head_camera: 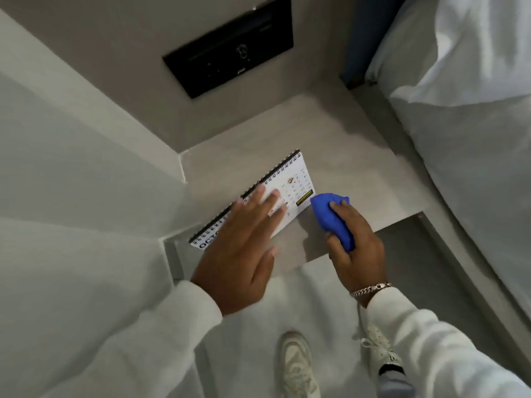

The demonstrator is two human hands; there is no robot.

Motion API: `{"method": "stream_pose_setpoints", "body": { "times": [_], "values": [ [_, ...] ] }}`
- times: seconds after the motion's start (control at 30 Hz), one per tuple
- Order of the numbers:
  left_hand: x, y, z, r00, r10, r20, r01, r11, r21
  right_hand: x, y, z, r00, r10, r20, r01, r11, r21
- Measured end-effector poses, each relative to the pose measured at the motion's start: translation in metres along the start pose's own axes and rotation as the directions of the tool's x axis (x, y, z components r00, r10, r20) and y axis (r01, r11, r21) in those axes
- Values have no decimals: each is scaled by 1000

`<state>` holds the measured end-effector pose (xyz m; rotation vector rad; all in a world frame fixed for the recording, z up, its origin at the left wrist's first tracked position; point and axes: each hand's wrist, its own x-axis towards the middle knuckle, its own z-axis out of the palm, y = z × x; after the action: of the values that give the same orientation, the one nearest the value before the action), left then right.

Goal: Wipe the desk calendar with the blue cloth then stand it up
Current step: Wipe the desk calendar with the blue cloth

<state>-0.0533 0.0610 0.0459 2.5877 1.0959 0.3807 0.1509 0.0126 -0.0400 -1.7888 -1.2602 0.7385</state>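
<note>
A white spiral-bound desk calendar (pixel 290 182) lies flat on a grey bedside shelf (pixel 330 145), its black wire binding along the far edge. My left hand (pixel 244 248) rests on it with fingers spread, pressing it down and hiding its middle. My right hand (pixel 356 248) is closed around a bunched blue cloth (pixel 330 216), whose tip touches the calendar's near right corner.
A black wall panel (pixel 230 50) is set into the wall behind the shelf. A bed with white linen (pixel 474 124) fills the right side. Grey walls close in on the left. My white shoes (pixel 296 366) stand on the floor below the shelf's front edge.
</note>
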Motion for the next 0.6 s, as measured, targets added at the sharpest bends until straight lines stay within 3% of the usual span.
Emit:
{"method": "stream_pose_setpoints", "body": {
  "times": [0.1,0.2,0.47,0.6],
  "values": [
    [23,-44,-21,985,-10,170,-16,988,153,-3,-21,28,990,57,-129,-31,981,192],
    [38,-78,-25,938,19,347,-92,977,193,3,-30,53,974,65,-217,-7,966,257],
    [45,-108,-23,928,86,362,-136,984,114,27,-38,113,964,-48,-260,108,968,225],
    [44,-106,-19,925,115,361,-141,989,47,12,-27,144,952,-151,-266,185,977,107]
  ]
}}
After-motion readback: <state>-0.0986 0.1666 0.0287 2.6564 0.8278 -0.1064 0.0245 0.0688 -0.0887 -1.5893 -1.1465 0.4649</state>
